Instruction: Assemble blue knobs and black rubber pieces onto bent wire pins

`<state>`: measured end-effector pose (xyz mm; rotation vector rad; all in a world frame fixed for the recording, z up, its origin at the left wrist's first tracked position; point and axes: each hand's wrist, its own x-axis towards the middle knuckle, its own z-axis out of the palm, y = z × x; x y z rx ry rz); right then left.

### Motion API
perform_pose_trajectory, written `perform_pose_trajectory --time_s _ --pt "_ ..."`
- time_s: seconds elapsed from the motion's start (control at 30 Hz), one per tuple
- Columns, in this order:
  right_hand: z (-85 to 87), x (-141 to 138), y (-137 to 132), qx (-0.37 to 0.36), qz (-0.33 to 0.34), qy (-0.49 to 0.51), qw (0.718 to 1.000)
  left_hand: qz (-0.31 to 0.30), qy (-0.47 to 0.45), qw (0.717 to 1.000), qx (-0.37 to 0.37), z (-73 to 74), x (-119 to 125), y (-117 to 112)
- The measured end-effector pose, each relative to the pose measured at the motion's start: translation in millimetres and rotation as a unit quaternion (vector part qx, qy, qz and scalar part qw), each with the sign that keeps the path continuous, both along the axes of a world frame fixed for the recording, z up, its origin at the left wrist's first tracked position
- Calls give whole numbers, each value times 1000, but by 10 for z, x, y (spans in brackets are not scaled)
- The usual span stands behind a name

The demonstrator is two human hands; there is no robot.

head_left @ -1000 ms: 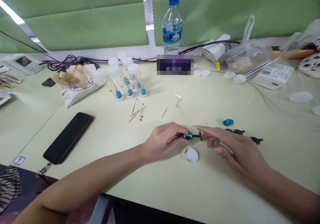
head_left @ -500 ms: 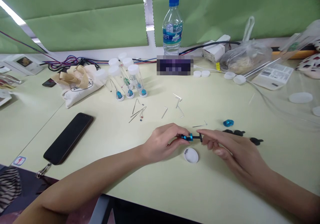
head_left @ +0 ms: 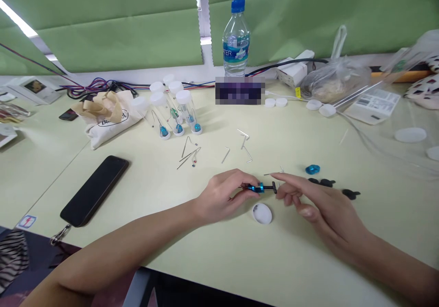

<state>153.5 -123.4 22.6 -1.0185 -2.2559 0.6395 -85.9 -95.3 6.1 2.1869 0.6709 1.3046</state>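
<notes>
My left hand [head_left: 229, 190] is closed on a small part with a blue metallic body [head_left: 256, 188], pinched between thumb and fingers. A black rod with a T-shaped end [head_left: 274, 187] sticks out of it to the right. Close to that end is my right hand [head_left: 313, 202], index finger stretched out, thumb apart and the other fingers loosely bent; whether it touches the end I cannot tell. An L-shaped hex key [head_left: 273, 173] lies just beyond the index fingertip. Below the part rests a white round cap [head_left: 262, 214] with tiny dark pieces in it.
Several hex keys [head_left: 225, 155] and thin bent wires [head_left: 188, 157] lie ahead. Clear tubes with white caps [head_left: 184, 97] stand behind. A blue piece [head_left: 312, 169] and black pieces [head_left: 350, 194] lie right. A phone [head_left: 94, 190], cloth bag [head_left: 111, 117] and water bottle [head_left: 236, 42] surround the area.
My right hand's index finger has lifted slightly off the T-shaped end, and its thumb has shifted a little right. My left hand keeps the blue and black part in place.
</notes>
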Motion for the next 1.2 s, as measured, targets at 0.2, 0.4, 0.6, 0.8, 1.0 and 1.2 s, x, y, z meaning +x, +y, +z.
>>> perform_pose_trajectory --time_s 0.2,0.4,0.6,0.8,1.0,1.2 --pt "-5 0 8 -3 -2 0 1000 -6 -4 1000 5 -15 2 8" --pt "-3 -4 10 0 7 1 1000 -2 0 1000 7 -6 5 4" --pt "-4 -11 16 -11 6 2 1000 -2 -1 1000 5 5 5 3" --pt "-5 -4 19 -15 10 5 1000 -8 1 1000 1 -4 -1 5" --pt "15 -13 17 -7 5 14 1000 -9 7 1000 5 -3 -3 5" --pt "15 -12 25 -6 10 11 1000 -14 4 1000 3 -22 -1 8"
